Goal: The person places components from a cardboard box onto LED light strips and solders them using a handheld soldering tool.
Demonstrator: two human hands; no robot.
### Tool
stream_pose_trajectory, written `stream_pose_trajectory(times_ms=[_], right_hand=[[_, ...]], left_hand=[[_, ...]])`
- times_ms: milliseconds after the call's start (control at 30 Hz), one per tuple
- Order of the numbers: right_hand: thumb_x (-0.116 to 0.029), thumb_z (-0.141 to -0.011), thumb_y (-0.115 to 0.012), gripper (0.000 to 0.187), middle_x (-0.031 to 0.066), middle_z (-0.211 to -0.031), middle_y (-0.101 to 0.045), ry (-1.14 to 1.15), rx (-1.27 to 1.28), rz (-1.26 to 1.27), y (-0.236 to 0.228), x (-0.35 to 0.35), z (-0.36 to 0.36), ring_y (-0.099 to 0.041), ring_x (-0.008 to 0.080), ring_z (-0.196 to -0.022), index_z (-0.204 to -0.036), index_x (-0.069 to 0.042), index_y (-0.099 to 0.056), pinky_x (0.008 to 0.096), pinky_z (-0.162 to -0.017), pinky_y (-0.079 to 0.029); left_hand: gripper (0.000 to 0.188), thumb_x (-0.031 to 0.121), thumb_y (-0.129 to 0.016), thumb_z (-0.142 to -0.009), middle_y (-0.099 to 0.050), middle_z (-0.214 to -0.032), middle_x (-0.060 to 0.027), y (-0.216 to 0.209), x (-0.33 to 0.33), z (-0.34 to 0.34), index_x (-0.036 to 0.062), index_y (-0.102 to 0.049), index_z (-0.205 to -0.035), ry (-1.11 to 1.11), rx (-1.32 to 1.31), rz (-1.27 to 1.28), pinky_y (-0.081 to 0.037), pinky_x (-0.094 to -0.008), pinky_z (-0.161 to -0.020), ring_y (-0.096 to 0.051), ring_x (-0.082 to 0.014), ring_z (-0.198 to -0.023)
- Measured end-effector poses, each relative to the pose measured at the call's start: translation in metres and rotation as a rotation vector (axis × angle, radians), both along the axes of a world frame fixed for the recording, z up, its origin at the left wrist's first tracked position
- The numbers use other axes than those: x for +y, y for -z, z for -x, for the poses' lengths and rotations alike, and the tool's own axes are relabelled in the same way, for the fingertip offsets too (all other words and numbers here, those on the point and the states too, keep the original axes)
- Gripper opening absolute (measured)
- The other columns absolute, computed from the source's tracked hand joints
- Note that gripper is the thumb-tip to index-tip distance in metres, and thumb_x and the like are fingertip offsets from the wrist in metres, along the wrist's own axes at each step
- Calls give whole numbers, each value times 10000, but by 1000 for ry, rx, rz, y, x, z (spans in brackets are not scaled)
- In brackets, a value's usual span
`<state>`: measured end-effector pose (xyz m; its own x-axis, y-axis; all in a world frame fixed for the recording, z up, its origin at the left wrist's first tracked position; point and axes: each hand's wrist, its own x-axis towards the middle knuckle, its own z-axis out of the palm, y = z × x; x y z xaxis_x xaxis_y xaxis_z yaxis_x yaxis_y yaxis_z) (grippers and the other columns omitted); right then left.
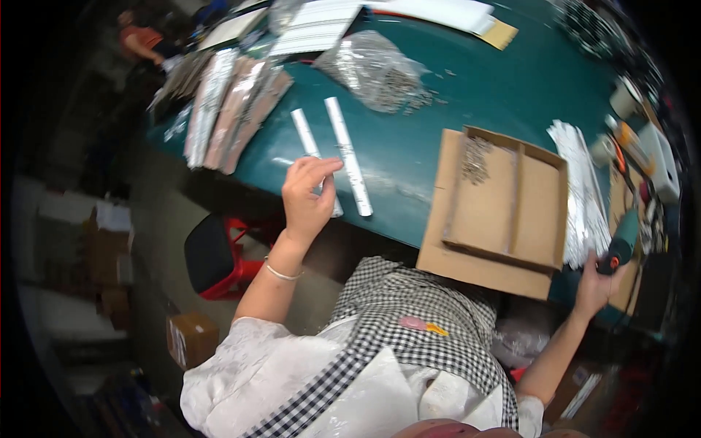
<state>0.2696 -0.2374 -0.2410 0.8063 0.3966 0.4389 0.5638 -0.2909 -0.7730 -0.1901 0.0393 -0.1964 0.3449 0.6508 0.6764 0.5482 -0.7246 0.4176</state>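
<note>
My left hand (pixel 309 198) hovers over two white strips at the near edge of the green table. Its fingers are curled toward the thumb in a pinch; whatever they hold, if anything, is too small to make out. The left white strip (pixel 305 131) is partly hidden behind this hand, while the other white strip (pixel 347 157) lies just right of the fingertips with small bits on it. At the far right, my right hand (pixel 597 283) is closed on a green and black electric screwdriver (pixel 624 237), beside a bundle of silvery wrapped strips (pixel 584 197).
A cardboard tray (pixel 478 271) with small metal parts (pixel 476 160) in one compartment overhangs the table's front edge. Behind the strips, a plastic bag (pixel 372 69) spills small metal pieces. Wrapped bundles (pixel 232 109) stand left. A red and black chair (pixel 219 255) is below; another person (pixel 142 40) is far left.
</note>
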Motion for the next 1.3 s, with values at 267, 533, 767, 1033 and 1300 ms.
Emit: stream_pose_trajectory(times_ms=[267, 533, 767, 1033, 1300], right_hand=[[150, -793, -625, 539, 33, -840, -483, -35, 131, -429, -71, 5, 122, -483, 94, -711, -1304, 62, -478, 210, -546, -419], [173, -746, -560, 721, 30, -841, -448, -204, 409, -413, -50, -19, 173, -491, 94, -691, -1425, 56, -348, 215, -580, -437], [130, -812, -592, 738, 26, -906, -449, -265, 423, -248, -34, -20, 188, -488, 94, -757, -1470, 53, -268, 220, -701, -456], [-14, -924, -620, 545, 28, -1038, -528, -480, 330, -129, 12, -19, 184, -522, 105, -877, -1409, 36, -375, 242, -815, -458], [-32, -955, -563, 500, 52, -993, -550, -340, 92, -175, 27, -29, 170, -505, 107, -722, -1414, 39, -377, 222, -609, -435]], left_hand=[[143, 102, -758, -726, -697, -841, -29, -33, -2, -158, 93, -732, -866, 489, 294, 93, -413, -362, -831, -586, -235, -872], [61, 227, -761, -694, -690, -835, -8, 8, 9, -220, 177, -741, -722, 290, 678, 16, -343, -439, -845, -574, -216, -928], [80, 181, -718, -734, -666, -798, -56, 13, 6, -223, 111, -688, -710, 339, 591, 109, -349, -433, -816, -578, -241, -914], [72, 90, -657, -789, -657, -856, -131, 0, 10, -221, 18, -645, -786, 435, 361, 253, -437, -455, -799, -587, -341, -849], [70, 72, -633, -789, -633, -848, -157, 16, 4, -212, 3, -638, -776, 503, 366, 166, -505, -442, -767, -613, -350, -872]])
